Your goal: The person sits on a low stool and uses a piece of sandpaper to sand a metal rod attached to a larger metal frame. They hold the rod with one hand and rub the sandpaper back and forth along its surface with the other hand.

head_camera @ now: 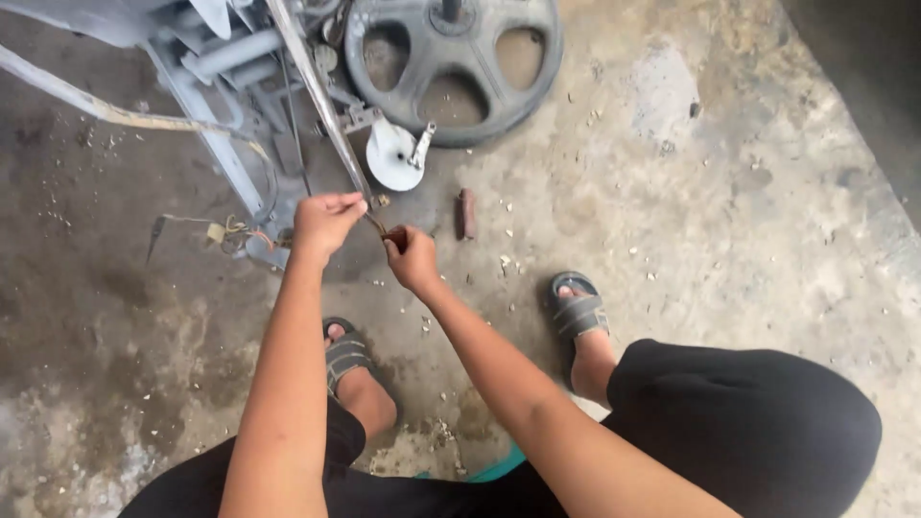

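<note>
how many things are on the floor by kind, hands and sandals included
hands: 2, left hand and right hand, both pinched near a thin metal rod
sandals: 2, grey, left sandal and right sandal
spoked wheel: 1, dark
grey machine frame: 1
small brown block: 1, on the concrete floor
total: 7

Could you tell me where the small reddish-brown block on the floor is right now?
In the head view, the reddish-brown block lies on the concrete floor, just right of the right hand and below the large spoked wheel.
</note>
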